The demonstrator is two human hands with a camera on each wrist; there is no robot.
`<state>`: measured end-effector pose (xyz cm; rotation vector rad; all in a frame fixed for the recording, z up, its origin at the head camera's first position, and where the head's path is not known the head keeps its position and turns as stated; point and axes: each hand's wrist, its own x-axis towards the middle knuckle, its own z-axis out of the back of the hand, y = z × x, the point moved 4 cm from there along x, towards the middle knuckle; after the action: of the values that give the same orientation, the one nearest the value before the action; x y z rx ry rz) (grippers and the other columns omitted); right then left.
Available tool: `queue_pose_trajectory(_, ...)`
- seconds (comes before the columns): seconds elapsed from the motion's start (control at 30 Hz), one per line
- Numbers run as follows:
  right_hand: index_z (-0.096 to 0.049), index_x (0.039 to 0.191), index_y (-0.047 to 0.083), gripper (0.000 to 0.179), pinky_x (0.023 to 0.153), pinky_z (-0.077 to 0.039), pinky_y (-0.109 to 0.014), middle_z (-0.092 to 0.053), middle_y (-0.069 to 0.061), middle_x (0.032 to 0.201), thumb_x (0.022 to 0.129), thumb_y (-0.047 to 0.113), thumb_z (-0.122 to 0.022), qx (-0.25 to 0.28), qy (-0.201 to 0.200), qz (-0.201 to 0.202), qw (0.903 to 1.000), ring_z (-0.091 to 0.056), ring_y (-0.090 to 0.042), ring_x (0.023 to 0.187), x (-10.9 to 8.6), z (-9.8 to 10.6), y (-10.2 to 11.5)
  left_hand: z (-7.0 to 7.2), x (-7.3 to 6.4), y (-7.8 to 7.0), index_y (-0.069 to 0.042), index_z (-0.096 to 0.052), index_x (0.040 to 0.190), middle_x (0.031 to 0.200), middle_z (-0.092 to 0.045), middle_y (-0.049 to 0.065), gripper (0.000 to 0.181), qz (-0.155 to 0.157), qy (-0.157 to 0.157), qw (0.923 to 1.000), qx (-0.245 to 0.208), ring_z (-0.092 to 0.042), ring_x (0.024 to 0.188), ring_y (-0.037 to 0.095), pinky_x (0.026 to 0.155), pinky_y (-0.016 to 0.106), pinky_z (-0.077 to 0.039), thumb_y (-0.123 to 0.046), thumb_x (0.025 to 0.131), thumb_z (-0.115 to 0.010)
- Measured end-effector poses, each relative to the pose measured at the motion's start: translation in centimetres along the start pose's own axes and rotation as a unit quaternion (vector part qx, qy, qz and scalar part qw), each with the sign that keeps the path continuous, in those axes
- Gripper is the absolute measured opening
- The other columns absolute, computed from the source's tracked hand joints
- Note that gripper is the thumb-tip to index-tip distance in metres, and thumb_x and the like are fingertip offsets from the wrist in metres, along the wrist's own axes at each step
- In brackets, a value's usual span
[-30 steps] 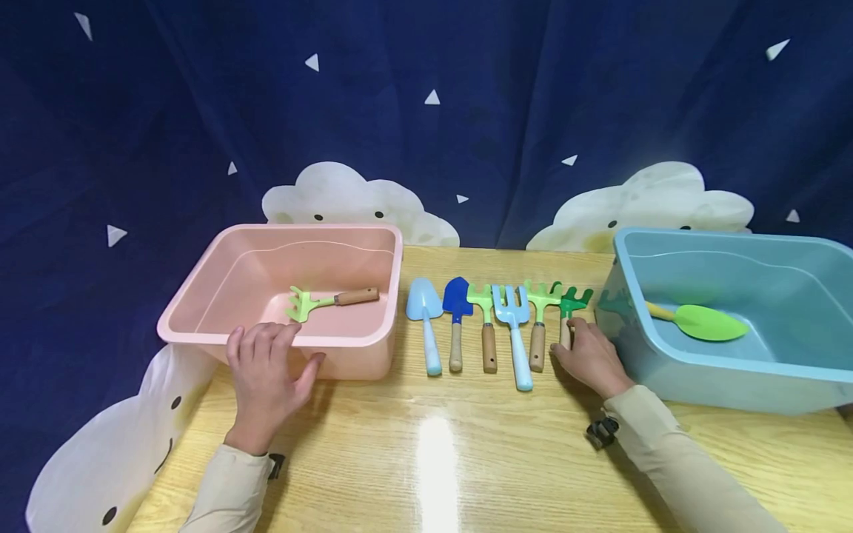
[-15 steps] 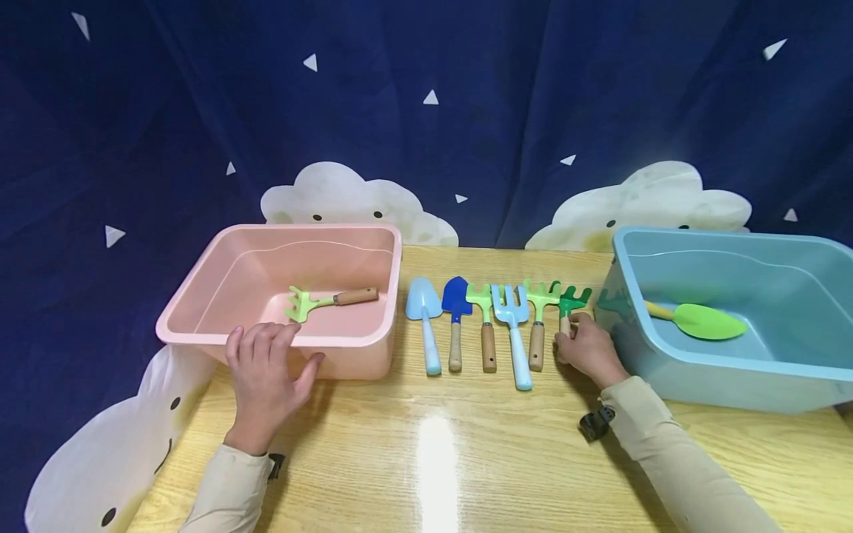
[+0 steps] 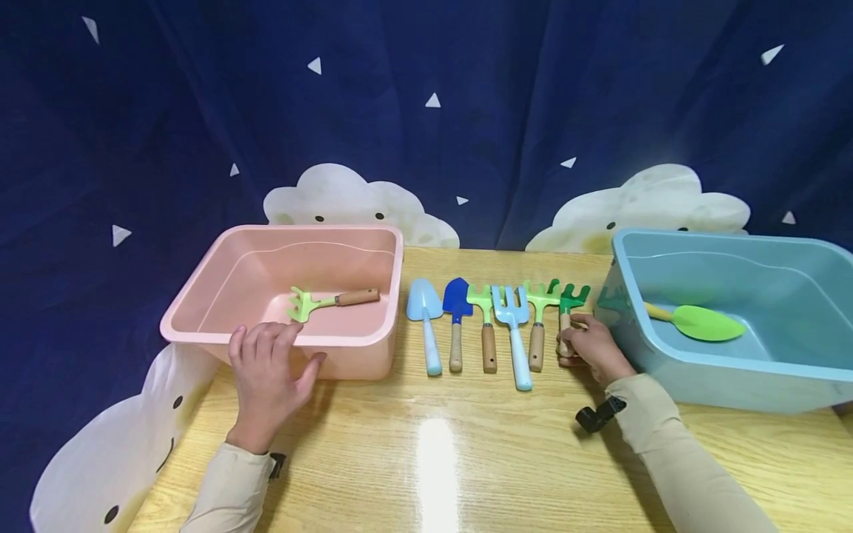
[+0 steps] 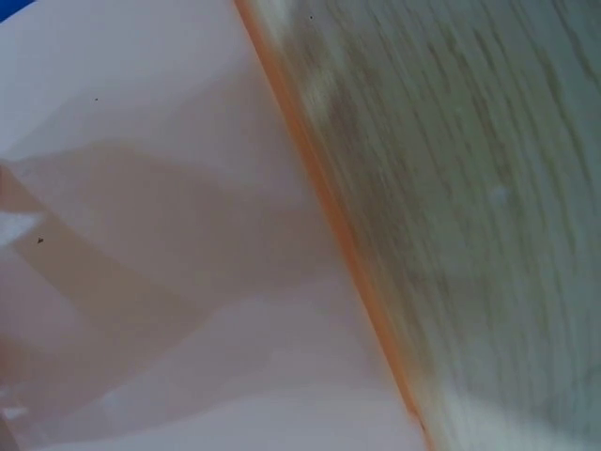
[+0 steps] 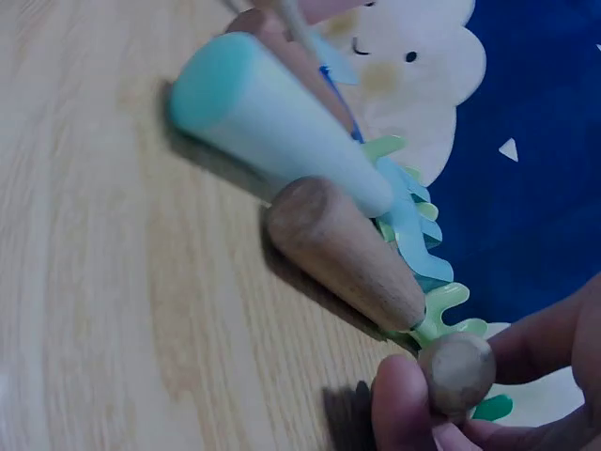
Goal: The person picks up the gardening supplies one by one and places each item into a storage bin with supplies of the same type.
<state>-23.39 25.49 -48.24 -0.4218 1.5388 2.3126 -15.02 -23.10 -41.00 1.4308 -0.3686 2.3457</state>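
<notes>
Pinching the dark green rake (image 3: 566, 320) right of centre in the head view, my right hand (image 3: 594, 349) has thumb and fingers clamped round its wooden handle (image 5: 460, 373), near the butt, with no slack I can see. I expect it to be light and stiff, the bare wood not slippery, though a round handle could roll; holding nearer the head should balance better. My left hand (image 3: 266, 381), lower left, rests on the pink bin's rim (image 3: 363, 341); whether its fingers grip, I cannot tell
</notes>
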Motion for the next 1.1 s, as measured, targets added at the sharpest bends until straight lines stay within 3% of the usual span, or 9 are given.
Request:
queue_pose_trajectory(0.1, -0.015, 0.157, -0.001, 0.068, 0.068, -0.057, -0.025, -0.045, -0.033, 0.141, 0.097, 0.013, -0.045, 0.010, 0.000, 0.002, 1.0000, -0.058, -0.007, 0.079, 0.19, 0.03, -0.01, -0.02, 0.00, 0.01, -0.001, -0.061, 0.114, 0.102, -0.059, 0.019, 0.051, -0.001, 0.000, 1.0000, 0.001, -0.048, 0.100, 0.040, 0.098, 0.059, -0.028, -0.040, 0.081, -0.064)
queue_pose_trajectory(0.33, -0.020, 0.155, -0.001, 0.066, 0.071, -0.054, -0.022, -0.044, -0.030, 0.146, 0.098, 0.017, -0.046, 0.020, 0.004, 0.016, 0.9997, -0.057, -0.002, 0.084, 0.31, 0.12, -0.09, -0.14, 0.01, 0.05, -0.001, -0.060, 0.114, 0.101, -0.059, 0.019, 0.052, -0.003, -0.005, 1.0000, 0.000, -0.048, 0.100, 0.040, 0.097, 0.059, -0.028, -0.039, 0.079, -0.065)
queue_pose_trajectory(0.57, -0.017, 0.157, 0.001, 0.068, 0.070, -0.055, -0.020, -0.056, -0.012, 0.125, 0.100, 0.017, -0.050, 0.063, 0.018, 0.025, 0.9976, -0.060, 0.001, 0.074, 0.36, 0.16, -0.49, -0.17, 0.03, 0.03, 0.000, -0.061, 0.113, 0.101, -0.059, 0.019, 0.052, -0.004, -0.007, 1.0000, -0.002, -0.048, 0.100, 0.040, 0.097, 0.059, -0.028, -0.040, 0.080, -0.064)
queue_pose_trajectory(0.77, -0.008, 0.159, 0.004, 0.075, 0.067, -0.055, -0.019, -0.060, -0.011, 0.122, 0.099, 0.014, -0.052, 0.090, 0.020, 0.025, 0.9955, -0.061, 0.001, 0.069, 0.42, -0.07, -0.41, -0.05, 0.14, -0.03, 0.000, -0.061, 0.112, 0.101, -0.059, 0.019, 0.051, -0.004, -0.005, 1.0000, 0.001, -0.049, 0.100, 0.039, 0.097, 0.058, -0.028, -0.041, 0.081, -0.064)
queue_pose_trajectory(0.93, -0.004, 0.159, 0.006, 0.077, 0.069, -0.056, -0.019, -0.063, 0.003, 0.103, 0.099, 0.013, -0.051, 0.078, 0.017, 0.033, 0.9963, -0.062, 0.002, 0.069, 0.23, -0.08, -0.20, 0.01, 0.13, -0.02, 0.000, -0.061, 0.113, 0.101, -0.058, 0.019, 0.051, -0.004, -0.002, 1.0000, -0.002, -0.048, 0.100, 0.040, 0.097, 0.058, -0.028, -0.040, 0.081, -0.064)
queue_pose_trajectory(1.1, -0.005, 0.159, 0.005, 0.075, 0.069, -0.057, -0.020, -0.061, -0.002, 0.101, 0.098, 0.008, -0.048, 0.051, -0.012, 0.053, 0.9973, -0.064, 0.002, 0.071, 0.09, 0.12, 0.13, -0.09, 0.10, 0.03, 0.000, -0.061, 0.114, 0.101, -0.058, 0.019, 0.052, -0.002, -0.002, 1.0000, -0.006, -0.048, 0.100, 0.040, 0.097, 0.059, -0.028, -0.039, 0.080, -0.064)
